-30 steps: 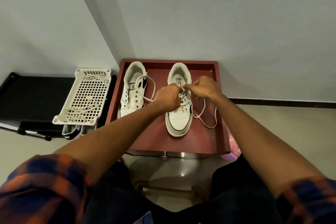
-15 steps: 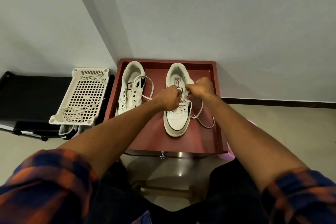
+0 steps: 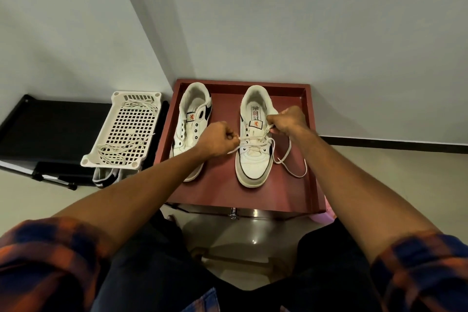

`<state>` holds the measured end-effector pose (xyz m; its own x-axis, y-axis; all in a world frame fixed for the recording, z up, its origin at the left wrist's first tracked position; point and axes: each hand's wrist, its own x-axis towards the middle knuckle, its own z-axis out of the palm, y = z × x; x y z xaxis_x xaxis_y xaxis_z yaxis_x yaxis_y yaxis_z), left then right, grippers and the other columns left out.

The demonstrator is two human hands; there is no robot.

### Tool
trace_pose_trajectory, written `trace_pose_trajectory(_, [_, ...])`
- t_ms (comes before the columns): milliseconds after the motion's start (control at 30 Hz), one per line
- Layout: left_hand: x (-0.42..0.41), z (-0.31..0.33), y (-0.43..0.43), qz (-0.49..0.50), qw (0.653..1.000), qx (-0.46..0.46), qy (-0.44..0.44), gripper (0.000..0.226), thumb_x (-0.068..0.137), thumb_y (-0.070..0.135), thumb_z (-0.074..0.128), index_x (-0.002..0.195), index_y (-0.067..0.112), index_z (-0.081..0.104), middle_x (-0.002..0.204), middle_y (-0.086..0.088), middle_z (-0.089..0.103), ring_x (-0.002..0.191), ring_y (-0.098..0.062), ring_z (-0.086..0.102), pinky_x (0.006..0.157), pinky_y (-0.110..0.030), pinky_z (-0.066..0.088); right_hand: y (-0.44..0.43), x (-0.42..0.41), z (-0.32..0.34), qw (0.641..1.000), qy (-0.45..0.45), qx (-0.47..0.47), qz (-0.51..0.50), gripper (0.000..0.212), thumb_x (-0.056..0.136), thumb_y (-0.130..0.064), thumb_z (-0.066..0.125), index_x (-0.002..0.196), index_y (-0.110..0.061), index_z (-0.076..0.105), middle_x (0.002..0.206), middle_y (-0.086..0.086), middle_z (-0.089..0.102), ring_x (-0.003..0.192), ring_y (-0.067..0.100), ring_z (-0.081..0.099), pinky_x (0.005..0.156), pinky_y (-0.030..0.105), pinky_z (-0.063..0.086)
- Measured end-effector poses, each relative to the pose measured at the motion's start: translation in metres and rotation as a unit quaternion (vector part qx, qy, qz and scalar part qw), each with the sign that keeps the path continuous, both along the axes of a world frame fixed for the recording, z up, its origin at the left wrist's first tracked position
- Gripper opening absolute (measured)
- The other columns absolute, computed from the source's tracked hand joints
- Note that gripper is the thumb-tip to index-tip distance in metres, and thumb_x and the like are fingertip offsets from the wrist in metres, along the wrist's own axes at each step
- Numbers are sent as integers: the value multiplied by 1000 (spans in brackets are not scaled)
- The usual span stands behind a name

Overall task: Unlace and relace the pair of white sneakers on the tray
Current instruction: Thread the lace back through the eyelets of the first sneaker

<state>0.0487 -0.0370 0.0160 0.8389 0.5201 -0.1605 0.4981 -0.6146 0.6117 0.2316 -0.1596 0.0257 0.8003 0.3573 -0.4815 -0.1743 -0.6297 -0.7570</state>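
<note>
Two white sneakers stand side by side on a dark red tray [image 3: 298, 185]. The left sneaker [image 3: 190, 124] shows bare eyelets and no lace that I can see. The right sneaker [image 3: 254, 159] has a white lace [image 3: 255, 140] crossing its eyelets. My left hand [image 3: 216, 140] pinches one end of that lace to the left of the shoe. My right hand [image 3: 287, 121] pinches the lace at the shoe's upper right, by the tongue. A loose loop of the lace [image 3: 291, 167] trails on the tray to the shoe's right.
A white perforated basket [image 3: 121, 132] left of the tray holds loose white laces. It rests on a black low stand [image 3: 50, 129], with a black-and-white shoe [image 3: 105, 178] under its near end. The wall stands right behind the tray. My knees sit below the tray's front edge.
My hands have drawn apart: the left moved left of the right sneaker, the right moved to its upper right, pulling the lace taut across the eyelets.
</note>
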Motion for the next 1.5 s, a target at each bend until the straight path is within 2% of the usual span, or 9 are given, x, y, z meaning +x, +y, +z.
trace_pose_trajectory(200, [26,9,-19,-70,990,112,-55,36,80,38,57,109,22,72,95,3,59,89,-16,60,75,-32,49,0,-2,2,1000,-15,-7,9,16,78,-8,82,74,-3,67,66,9,71,53,19,71,66,39,65])
trace_pose_trajectory(300, [40,14,-26,-147,978,148,-17,31,88,33,60,114,21,71,106,0,62,99,-20,61,77,-33,49,0,-4,3,1000,-25,-11,8,18,77,-9,81,69,-5,66,58,7,69,45,14,67,48,26,57])
trace_pose_trajectory(400, [53,9,-32,-170,972,152,60,24,91,27,57,107,16,72,110,-4,68,103,-27,63,74,-34,46,-3,-4,4,999,-28,-18,9,15,77,-12,81,72,-6,68,57,6,69,40,10,64,37,18,43])
trace_pose_trajectory(533, [55,0,-31,-151,976,131,82,17,91,24,58,85,16,72,95,-5,67,93,-30,65,65,-32,39,-2,-4,1,999,-30,-16,4,12,75,-11,80,72,-6,69,66,12,73,47,15,68,49,28,57])
trace_pose_trajectory(800, [30,0,-18,-124,983,125,-52,18,87,24,68,100,19,79,110,5,62,85,-11,57,73,-27,43,-2,-4,-1,997,-69,-43,12,22,76,-24,87,81,-9,71,73,5,75,56,15,73,60,33,63])
trace_pose_trajectory(1033, [-8,-2,19,27,999,-8,-42,7,75,10,73,80,12,78,80,9,65,74,-8,61,77,-36,55,-4,-4,-5,999,-39,-19,-3,19,77,-16,84,83,-5,70,74,10,75,53,17,72,64,38,64])
trace_pose_trajectory(1267, [11,12,-2,-69,993,83,-50,40,75,32,62,113,23,71,96,5,61,81,-11,60,72,-26,47,-2,-6,-2,999,-33,-15,-6,20,77,-16,85,86,-4,71,71,8,74,55,17,73,63,37,64])
trace_pose_trajectory(1400, [37,11,-26,-170,967,190,-7,33,85,30,60,116,22,69,106,1,63,100,-21,61,75,-34,49,-2,-9,1,999,-44,-23,-1,17,74,-17,84,78,-5,73,64,7,73,49,14,70,47,27,54])
trace_pose_trajectory(1500, [55,3,-35,-171,955,239,50,23,95,28,54,106,14,68,107,-4,64,101,-28,62,70,-36,46,-3,-8,0,999,-43,-25,1,16,71,-18,83,74,-6,74,62,6,73,52,16,72,52,32,60])
